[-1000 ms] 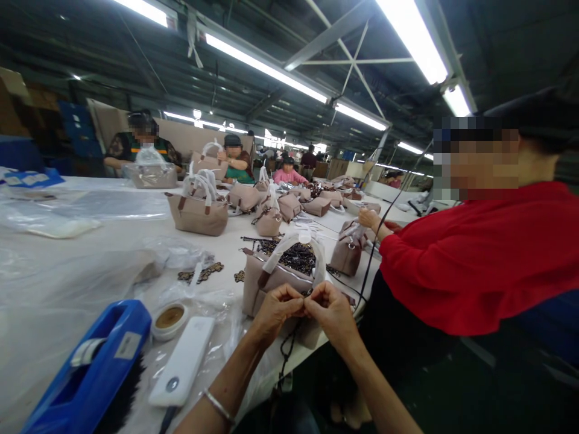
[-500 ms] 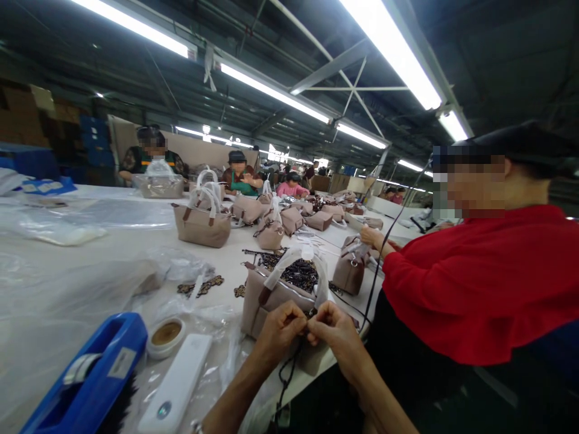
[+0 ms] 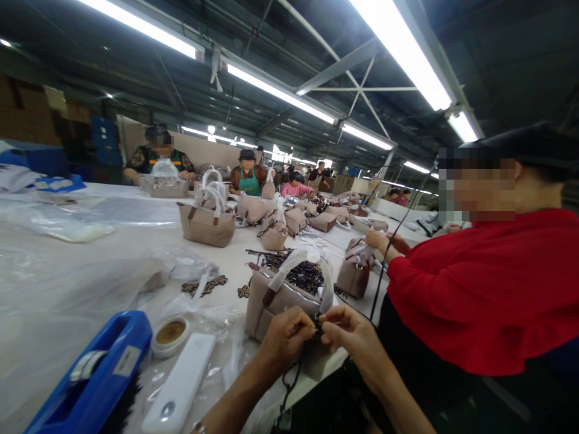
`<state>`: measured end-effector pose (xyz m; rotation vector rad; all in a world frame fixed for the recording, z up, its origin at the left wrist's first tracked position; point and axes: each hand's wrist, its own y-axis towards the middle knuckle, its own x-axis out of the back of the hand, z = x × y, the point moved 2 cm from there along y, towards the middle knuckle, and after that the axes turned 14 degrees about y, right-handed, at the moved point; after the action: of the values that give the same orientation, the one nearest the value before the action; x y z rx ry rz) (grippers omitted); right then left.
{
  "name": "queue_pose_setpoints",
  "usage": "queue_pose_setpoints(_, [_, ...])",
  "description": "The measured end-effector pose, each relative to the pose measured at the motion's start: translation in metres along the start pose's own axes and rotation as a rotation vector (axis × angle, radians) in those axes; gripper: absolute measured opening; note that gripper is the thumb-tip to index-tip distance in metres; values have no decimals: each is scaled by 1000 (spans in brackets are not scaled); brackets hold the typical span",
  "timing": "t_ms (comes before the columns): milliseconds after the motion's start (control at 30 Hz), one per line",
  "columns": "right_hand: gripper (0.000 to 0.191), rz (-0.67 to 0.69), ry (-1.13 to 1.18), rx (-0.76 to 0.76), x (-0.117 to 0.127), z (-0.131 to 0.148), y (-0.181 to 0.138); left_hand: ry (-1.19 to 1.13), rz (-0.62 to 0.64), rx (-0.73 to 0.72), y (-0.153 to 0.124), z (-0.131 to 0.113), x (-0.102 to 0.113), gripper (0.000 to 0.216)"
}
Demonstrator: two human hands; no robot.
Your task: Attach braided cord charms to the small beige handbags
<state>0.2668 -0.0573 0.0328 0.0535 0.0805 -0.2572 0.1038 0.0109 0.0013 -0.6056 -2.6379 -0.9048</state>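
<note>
At the table's front edge, my left hand point(image 3: 289, 337) and my right hand point(image 3: 351, 335) are close together with fingers pinched. Between them is a small dark cord point(image 3: 318, 325), its exact kind too small to tell; a dark length of it hangs below my left hand. Both hands are closed on it. Just behind my fingers stands a beige handbag point(image 3: 280, 298) with brown trim and wrapped white handles. The part of the bag behind my hands is hidden. A pile of black and tan pieces point(image 3: 301, 271) lies beyond the bag.
To the left lie a blue tape dispenser point(image 3: 97, 367), a round tub point(image 3: 170, 336), a white oblong device point(image 3: 181, 383) and clear plastic bags point(image 3: 113, 289). More handbags point(image 3: 208, 226) stand farther back. A co-worker in red point(image 3: 479, 289) sits close at right, handling another handbag point(image 3: 355, 271).
The view has shifted slightly, so most things sit a little farther right. My fingertips have moved slightly apart, and more of the dark cord shows between them.
</note>
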Motion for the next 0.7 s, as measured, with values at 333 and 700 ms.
queue_pose_setpoints(333, [53,86,-690,89,36,-14,34,12,-51,117,-20,18,3,9])
queue_pose_setpoints(700, [26,42,-450,126,-5,-18,40,1007,-25,116,-111,101,18,46])
